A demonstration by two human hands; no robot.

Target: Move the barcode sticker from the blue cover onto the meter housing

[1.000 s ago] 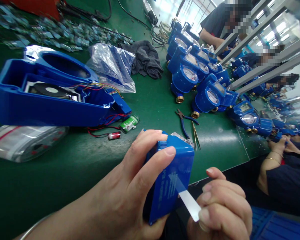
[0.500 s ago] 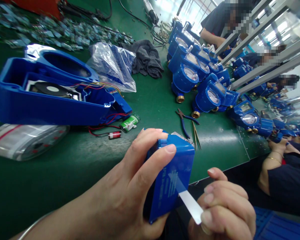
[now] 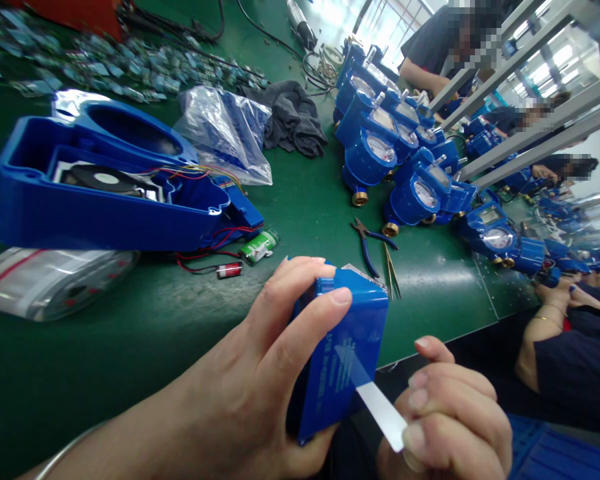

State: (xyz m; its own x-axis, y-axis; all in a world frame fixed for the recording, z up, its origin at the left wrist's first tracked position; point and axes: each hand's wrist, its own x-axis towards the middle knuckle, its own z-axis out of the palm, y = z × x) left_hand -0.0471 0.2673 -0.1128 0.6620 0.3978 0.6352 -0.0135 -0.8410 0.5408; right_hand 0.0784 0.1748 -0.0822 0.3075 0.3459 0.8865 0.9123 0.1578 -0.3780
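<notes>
The left hand grips a glossy blue plastic cover, boxy and smooth-faced with faint pale lettering, fingers curled over its top edge and thumb side wrapped beneath; it is held above the near edge of the green bench mat. The right hand is closed into a loose fist, pinching the free end of a thin clear film strip that runs up to the cover's printed face, where its other end still clings.

On the mat behind lies a large open blue housing, hollow and rounded, with coloured wires trailing to a small green cylindrical battery. A crinkled clear plastic bag and a dark cloth lie farther back. Blue-handled pliers and slim tweezers rest just beyond the cover, near a cluster of blue water meters with brass fittings.

Compared with a second ago, both hands and the cover sit almost unchanged; the strip's free end has shifted only slightly.
</notes>
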